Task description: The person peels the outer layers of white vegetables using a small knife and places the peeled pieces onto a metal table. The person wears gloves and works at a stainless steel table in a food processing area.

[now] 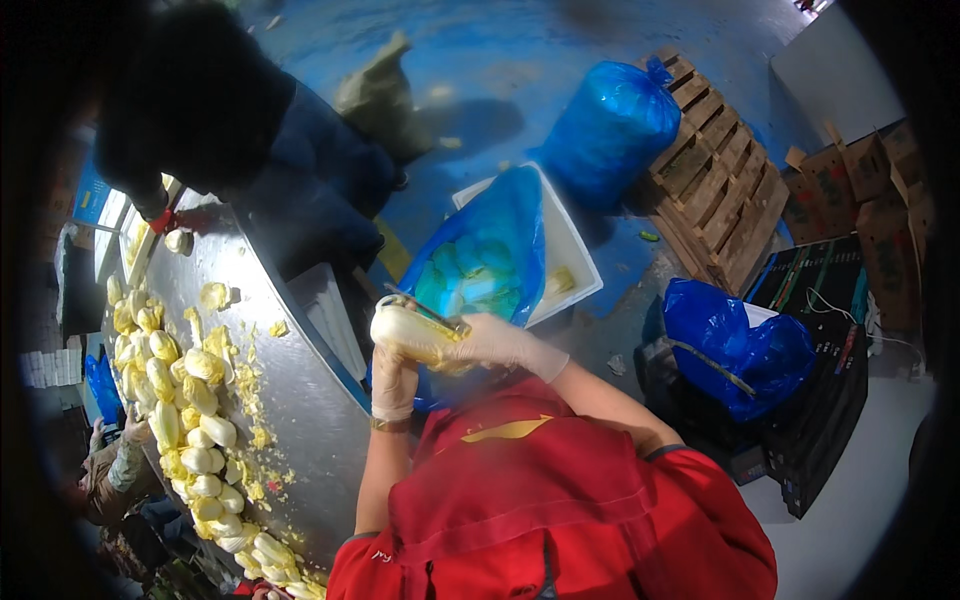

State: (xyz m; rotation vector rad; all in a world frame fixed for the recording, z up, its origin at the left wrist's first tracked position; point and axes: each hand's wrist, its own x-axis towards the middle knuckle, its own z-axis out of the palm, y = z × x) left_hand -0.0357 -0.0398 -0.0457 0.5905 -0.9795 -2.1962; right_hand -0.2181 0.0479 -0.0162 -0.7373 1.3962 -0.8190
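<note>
Before my red apron, my left hand, in a pale glove, is closed under and around the white base of a napa cabbage heart. My right hand, also gloved, is at the leafy end and grips a knife, whose blade lies along the upper side of the cabbage. Just beyond them an open blue plastic bag holds cut cabbage pieces and sits in a white foam box. Many trimmed cabbage hearts lie on the steel table to my left.
A person in dark clothes stands at the table ahead. A full, tied blue bag leans by a wooden pallet. To the right are black crates with a blue bag on top, and cardboard boxes. Another person works across the table.
</note>
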